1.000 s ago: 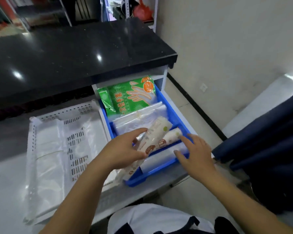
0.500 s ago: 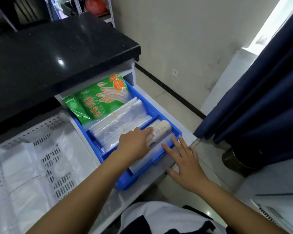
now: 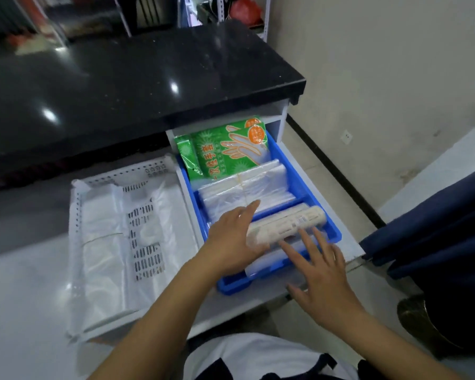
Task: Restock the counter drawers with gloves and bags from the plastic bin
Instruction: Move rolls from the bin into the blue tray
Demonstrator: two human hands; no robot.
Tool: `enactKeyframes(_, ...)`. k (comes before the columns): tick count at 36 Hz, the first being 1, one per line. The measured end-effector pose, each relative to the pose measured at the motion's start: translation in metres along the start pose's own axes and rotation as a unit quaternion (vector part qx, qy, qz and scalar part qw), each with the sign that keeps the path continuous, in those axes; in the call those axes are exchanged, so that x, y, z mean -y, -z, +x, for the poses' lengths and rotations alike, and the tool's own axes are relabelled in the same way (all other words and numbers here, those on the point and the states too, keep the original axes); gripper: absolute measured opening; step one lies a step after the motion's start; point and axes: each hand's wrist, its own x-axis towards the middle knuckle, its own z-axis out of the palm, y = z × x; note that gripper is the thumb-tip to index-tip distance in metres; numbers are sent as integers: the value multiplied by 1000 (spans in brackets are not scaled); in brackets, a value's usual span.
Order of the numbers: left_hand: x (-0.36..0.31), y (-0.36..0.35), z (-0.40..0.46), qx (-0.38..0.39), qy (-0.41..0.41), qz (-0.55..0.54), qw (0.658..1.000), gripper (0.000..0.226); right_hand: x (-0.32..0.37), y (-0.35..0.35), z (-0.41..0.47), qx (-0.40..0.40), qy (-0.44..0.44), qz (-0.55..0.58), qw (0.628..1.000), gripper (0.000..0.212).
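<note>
The open counter drawer holds a blue bin (image 3: 333,229). Green glove packs (image 3: 225,152) stand at its back, with stacks of clear bags (image 3: 247,190) in the middle. Cream bag rolls (image 3: 288,222) lie across the front compartment. My left hand (image 3: 231,239) holds the left end of the nearest roll between thumb and fingers. My right hand (image 3: 321,272) is spread with straight fingers, its fingertips touching a clear roll (image 3: 261,266) at the bin's front wall.
A white perforated plastic bin (image 3: 102,182) with clear bags sits on the white surface left of the drawer. The black countertop (image 3: 137,78) overhangs the drawer's back. A dark blue curtain (image 3: 436,229) and a round dark container (image 3: 422,322) stand to the right.
The roll in my left hand went from tilted above the bin to lying flat in the front compartment. My right hand stayed at the bin's front edge.
</note>
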Motion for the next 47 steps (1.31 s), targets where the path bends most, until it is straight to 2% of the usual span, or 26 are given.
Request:
enactKeyframes(4, 39, -9, -60, -76, 109, -31, 991, 105, 8, 3, 17, -3, 77, -54, 996, 101)
enactKeyframes(9, 49, -46, -99, -88, 196, 2, 977, 111, 10, -2, 45, 36, 116, -74, 990, 96)
enactKeyframes(15, 39, -70, -97, -128, 197, 30, 972, 102, 13, -9, 59, 35, 158, -89, 983, 99)
enactKeyframes(22, 42, -76, -97, -158, 196, 28, 967, 99, 18, -15, 63, 43, 170, -107, 979, 87)
enactKeyframes(32, 35, -77, -88, -195, 195, 13, 961, 96, 16, -22, 67, 52, 183, -112, 975, 91)
enactKeyframes(38, 34, -77, -91, -198, 204, 33, 958, 95, 17, -19, 66, 66, 181, -108, 975, 89)
enactKeyframes(47, 30, -72, -92, -156, 224, 47, 961, 98, 12, -25, 68, 48, 194, -93, 976, 90)
